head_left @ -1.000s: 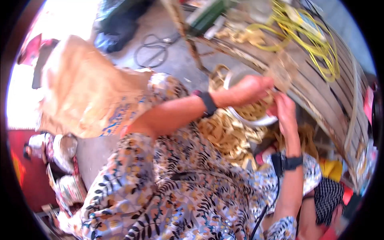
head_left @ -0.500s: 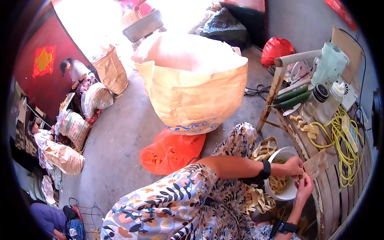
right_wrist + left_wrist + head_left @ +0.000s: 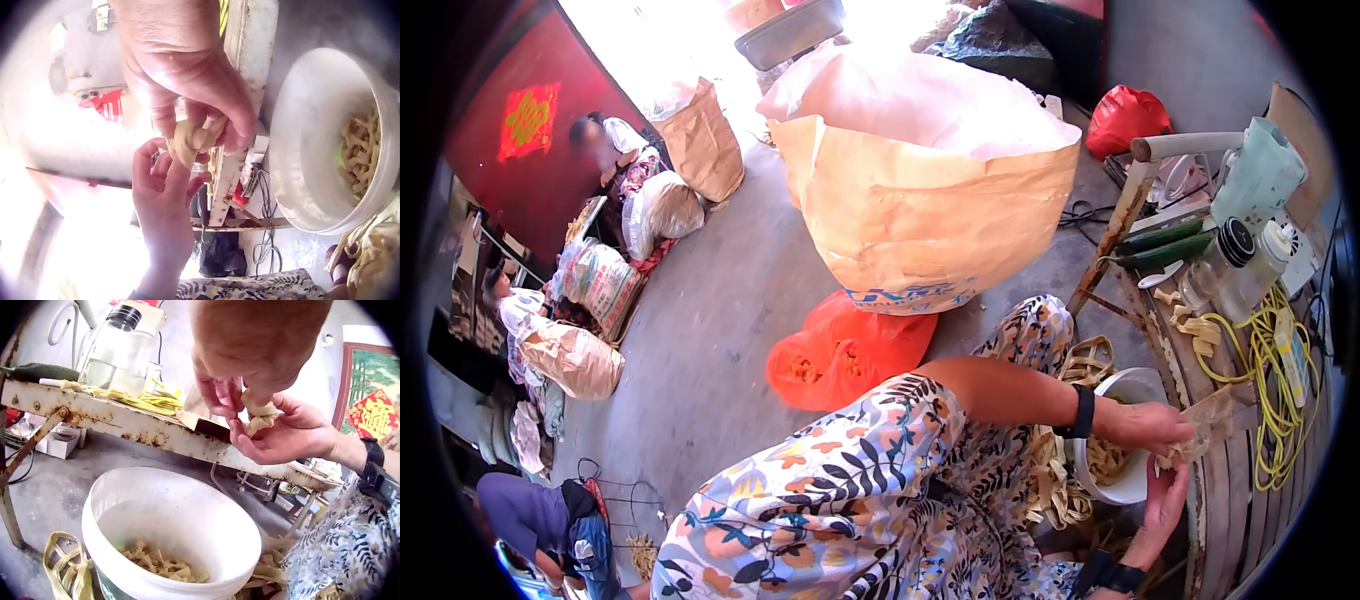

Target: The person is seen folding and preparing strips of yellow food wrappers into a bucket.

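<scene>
A pale-yellow, soft-looking strip [image 3: 187, 140], folded into a small knot-like bundle, is pinched between both hands beside the bench edge. My left hand [image 3: 1145, 425] grips it from above in the left wrist view, fingertips curled in. From the other side, the fingers and thumb of my right hand [image 3: 1165, 497] hold the same bundle. Just below and beside the hands stands a white bucket [image 3: 169, 487]. Several similar pale pieces [image 3: 162, 562] lie in its bottom. Long loose strips [image 3: 1055, 485] are heaped by the bucket, and a looped bunch [image 3: 67, 565] lies on its other side.
A rusty slatted bench [image 3: 1230, 500] carries jars [image 3: 1255, 260], cucumbers [image 3: 1165, 250] and a yellow cord [image 3: 1280, 385]. In front are a large open paper sack [image 3: 930, 210] and a red plastic bag [image 3: 860, 355]. People sit at the far left beside sacks [image 3: 570, 355].
The head view has swung from a blurred, turned angle to a steadier, wider one. Both hands stay together near the bucket and the bench edge, still holding the strip.
</scene>
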`<state>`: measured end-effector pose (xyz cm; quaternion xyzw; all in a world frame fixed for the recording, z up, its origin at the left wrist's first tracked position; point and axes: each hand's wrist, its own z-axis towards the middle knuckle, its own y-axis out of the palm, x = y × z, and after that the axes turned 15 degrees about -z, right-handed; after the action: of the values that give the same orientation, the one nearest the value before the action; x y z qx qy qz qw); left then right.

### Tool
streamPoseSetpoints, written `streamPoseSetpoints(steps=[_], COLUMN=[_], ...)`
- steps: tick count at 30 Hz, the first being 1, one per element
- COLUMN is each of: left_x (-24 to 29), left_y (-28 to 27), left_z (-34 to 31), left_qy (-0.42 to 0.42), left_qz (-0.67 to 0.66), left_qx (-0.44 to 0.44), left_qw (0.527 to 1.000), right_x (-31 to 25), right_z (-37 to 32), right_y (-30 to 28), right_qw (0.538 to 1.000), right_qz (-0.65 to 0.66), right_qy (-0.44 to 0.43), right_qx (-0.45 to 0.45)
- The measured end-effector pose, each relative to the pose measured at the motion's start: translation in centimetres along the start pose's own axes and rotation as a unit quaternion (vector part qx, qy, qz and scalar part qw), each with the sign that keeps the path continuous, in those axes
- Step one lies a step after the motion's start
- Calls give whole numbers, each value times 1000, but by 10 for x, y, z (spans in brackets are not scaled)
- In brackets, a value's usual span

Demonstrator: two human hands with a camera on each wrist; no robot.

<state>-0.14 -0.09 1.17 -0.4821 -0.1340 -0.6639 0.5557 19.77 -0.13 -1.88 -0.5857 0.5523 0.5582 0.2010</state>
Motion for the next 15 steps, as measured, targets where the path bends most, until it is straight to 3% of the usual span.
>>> streamPoseSetpoints(steps=[5, 8, 9, 12, 13, 15], left_x=[8, 30, 31, 27, 22, 15], left_y=[-2, -12, -9, -10, -11, -9], left_z=[4, 5, 5, 2, 2, 2], left_qy=[93, 128, 142, 168, 164, 156], left_qz=[97, 135, 156, 142, 143, 141], left_qx=[-18, -27, 8, -63, -73, -87], left_qw=[991, 982, 977, 973, 973, 974], right_x=[-1, -14, -15, 0, 3, -1], right_z=[-6, -13, -13, -9, -7, -16], right_y=[1, 19, 19, 17, 16, 34], right_qw=[995, 991, 992, 983, 996, 999], right_qz=[52, 0, -13, -169, -50, -24], right_qy=[-36, -55, -21, -51, -18, -7], right_qx=[-79, -124, -122, -53, -74, -27])
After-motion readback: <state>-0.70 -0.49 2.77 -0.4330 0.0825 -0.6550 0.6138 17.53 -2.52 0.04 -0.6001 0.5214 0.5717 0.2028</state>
